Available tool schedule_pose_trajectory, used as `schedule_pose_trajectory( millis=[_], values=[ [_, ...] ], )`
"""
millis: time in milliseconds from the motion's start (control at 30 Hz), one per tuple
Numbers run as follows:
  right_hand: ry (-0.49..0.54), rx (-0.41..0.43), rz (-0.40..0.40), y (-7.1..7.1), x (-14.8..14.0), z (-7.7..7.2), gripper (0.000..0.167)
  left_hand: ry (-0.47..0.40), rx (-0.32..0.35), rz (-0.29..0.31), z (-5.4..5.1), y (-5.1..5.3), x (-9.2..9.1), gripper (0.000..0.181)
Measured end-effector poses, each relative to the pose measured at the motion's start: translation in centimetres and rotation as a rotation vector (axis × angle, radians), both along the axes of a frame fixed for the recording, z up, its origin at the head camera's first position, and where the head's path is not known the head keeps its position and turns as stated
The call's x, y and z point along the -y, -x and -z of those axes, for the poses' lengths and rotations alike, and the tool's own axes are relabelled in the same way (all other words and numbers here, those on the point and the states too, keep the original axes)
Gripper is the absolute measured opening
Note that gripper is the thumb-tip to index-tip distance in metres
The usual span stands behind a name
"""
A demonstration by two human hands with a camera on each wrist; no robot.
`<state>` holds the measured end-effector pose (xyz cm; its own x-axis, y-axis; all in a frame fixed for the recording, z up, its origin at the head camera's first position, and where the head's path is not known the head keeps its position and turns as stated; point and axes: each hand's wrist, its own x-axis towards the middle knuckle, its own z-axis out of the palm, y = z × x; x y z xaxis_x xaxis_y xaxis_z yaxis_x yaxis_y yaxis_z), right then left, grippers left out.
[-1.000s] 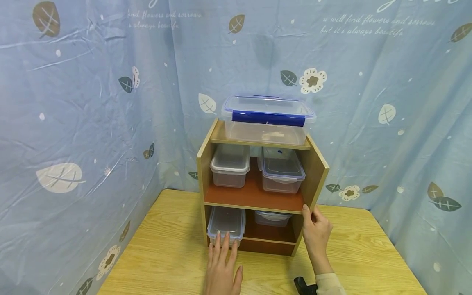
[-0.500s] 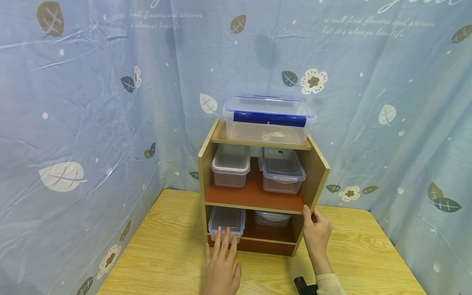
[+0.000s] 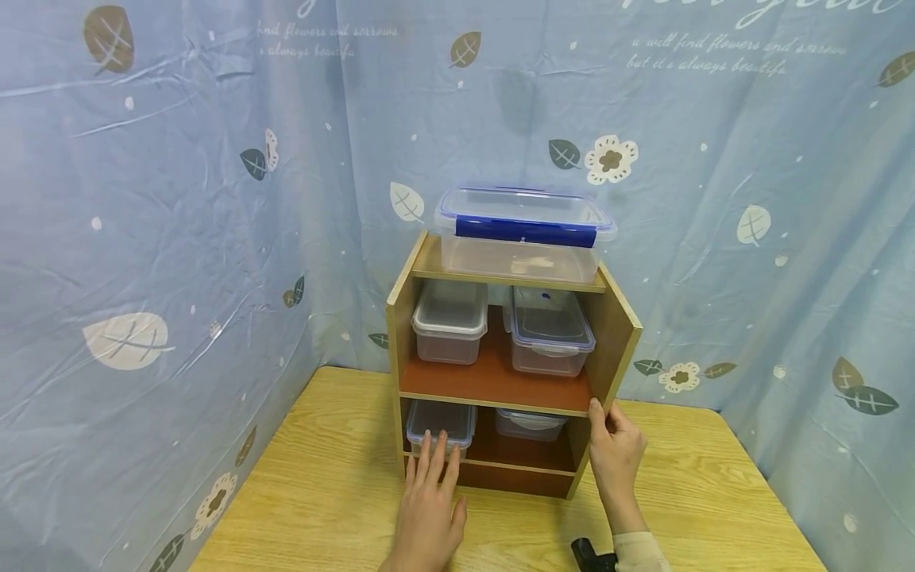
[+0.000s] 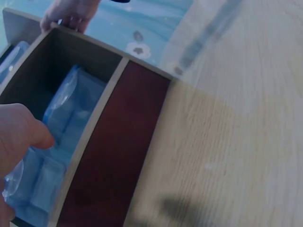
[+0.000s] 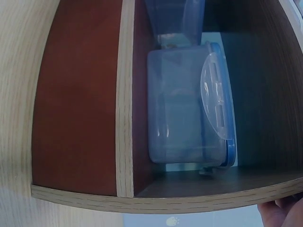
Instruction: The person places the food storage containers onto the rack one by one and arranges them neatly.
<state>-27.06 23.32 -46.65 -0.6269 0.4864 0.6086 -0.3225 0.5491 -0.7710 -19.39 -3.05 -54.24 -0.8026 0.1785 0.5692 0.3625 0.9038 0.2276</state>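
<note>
A clear lidded food container (image 3: pixel 442 421) sits in the lower left compartment of a small wooden shelf unit (image 3: pixel 493 387). Against its front lie the straight, spread fingers of my left hand (image 3: pixel 429 512). My right hand (image 3: pixel 619 457) grips the front edge of the unit's right side panel (image 3: pixel 620 334), with fingers partly hidden behind it. Another lidded container (image 5: pixel 184 104) stands in the lower right compartment, plain in the right wrist view. In the left wrist view, the left hand (image 4: pixel 19 135) shows beside the containers, its thumb extended.
Two more containers, one white-lidded (image 3: pixel 450 326) and one blue-rimmed (image 3: pixel 550 334), stand on the middle shelf. A large container with a blue clasp (image 3: pixel 525 238) rests on top. The wooden table (image 3: pixel 314 477) meets a blue patterned curtain (image 3: pixel 472 119). A black object (image 3: pixel 592 556) lies near the right sleeve.
The lower left container has slid further back into its compartment, and my left hand has moved forward with it. My right hand keeps its grip on the side panel.
</note>
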Motion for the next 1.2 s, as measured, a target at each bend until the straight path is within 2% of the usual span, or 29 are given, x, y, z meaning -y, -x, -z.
schedule_pose_trajectory(
  millis=[200,500,733,900,1200],
  values=[
    [0.004,-0.015,-0.002,-0.1,0.0,0.0,0.029,-0.009,-0.013,0.022,-0.1,0.8,0.3,0.076],
    [0.005,-0.017,-0.008,-0.1,0.1,0.0,0.032,0.029,-0.055,0.025,0.0,2.2,0.6,0.075],
    [0.013,-0.005,-0.015,-0.2,0.1,0.0,0.032,0.045,-0.044,0.027,-0.1,3.0,0.7,0.076],
    [0.013,0.002,-0.004,-0.2,0.0,0.1,0.028,0.050,-0.059,0.029,0.0,3.8,0.8,0.075],
    [0.007,-0.008,-0.005,-0.1,0.1,-0.1,0.030,0.044,-0.012,0.016,-0.1,4.8,0.8,0.075]
  ],
)
